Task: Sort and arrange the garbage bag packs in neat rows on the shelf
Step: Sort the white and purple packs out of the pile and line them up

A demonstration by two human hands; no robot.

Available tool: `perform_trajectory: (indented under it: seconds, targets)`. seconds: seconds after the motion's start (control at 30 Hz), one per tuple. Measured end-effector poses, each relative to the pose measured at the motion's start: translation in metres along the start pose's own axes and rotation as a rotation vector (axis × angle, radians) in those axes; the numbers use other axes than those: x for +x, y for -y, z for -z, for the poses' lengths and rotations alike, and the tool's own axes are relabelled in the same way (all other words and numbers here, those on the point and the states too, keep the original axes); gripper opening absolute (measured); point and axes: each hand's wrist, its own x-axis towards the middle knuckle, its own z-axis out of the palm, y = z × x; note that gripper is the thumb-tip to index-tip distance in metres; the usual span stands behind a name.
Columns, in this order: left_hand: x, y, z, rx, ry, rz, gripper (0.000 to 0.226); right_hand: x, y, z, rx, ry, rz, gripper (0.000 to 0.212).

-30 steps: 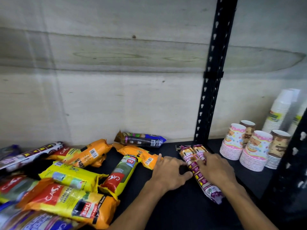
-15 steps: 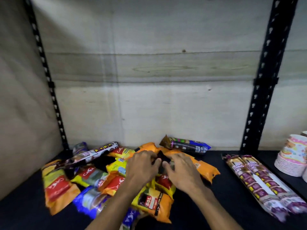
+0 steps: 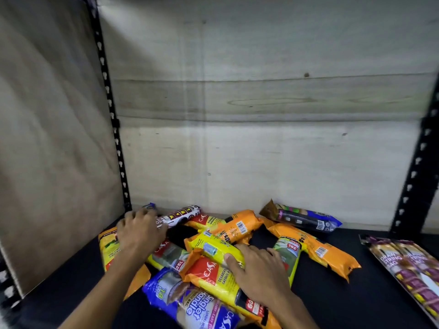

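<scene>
A loose heap of garbage bag packs lies on the black shelf: orange packs, a yellow pack, a red-and-yellow Casa pack, a blue-and-white pack at the front and a dark blue pack by the back wall. My left hand reaches over the heap's left side, fingers spread toward a white-and-brown pack and a small blue pack in the back corner. My right hand lies flat on the yellow and red Casa packs, fingers apart. Two purple drawstring packs lie side by side at the right.
A black perforated upright stands at the left rear corner beside a brown side panel, another upright at the right. A pale wooden back wall closes the shelf. Bare black shelf shows between the heap and the purple packs.
My hands left the purple packs at the right and came to the heap. Since half a second ago the left hand has gone further left and back, and the right hand lies flat on the packs.
</scene>
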Motion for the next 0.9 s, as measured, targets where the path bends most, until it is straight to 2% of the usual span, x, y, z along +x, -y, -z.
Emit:
perform_trajectory:
  seconds: [0.13,0.23,0.43,0.63,0.73,0.83,0.9]
  targets:
    - [0.011,0.022,-0.008,-0.082,0.142,0.052,0.079,0.001,0.001,0.0,0.002,-0.015,0.003,0.056]
    - [0.011,0.026,-0.014,-0.178,0.199,0.042,0.077,0.0,0.0,-0.001,0.004,-0.026,0.005,0.056]
    - [0.007,0.023,-0.021,-0.221,0.12,0.011,0.065,-0.001,0.002,0.0,0.004,-0.028,-0.005,0.056]
    - [0.001,0.022,-0.019,-0.329,0.05,-0.034,0.067,0.001,0.003,0.002,0.042,-0.026,-0.026,0.056]
    - [-0.001,0.012,-0.007,-0.446,0.018,-0.118,0.061,0.003,-0.001,0.005,0.238,-0.062,-0.083,0.054]
    - [-0.006,-0.005,0.011,-0.626,0.06,-0.269,0.052,0.004,-0.006,0.016,0.643,-0.146,-0.158,0.05]
    - [-0.008,-0.016,0.015,-0.7,0.104,-0.359,0.058,0.004,-0.01,0.028,0.804,-0.176,-0.204,0.046]
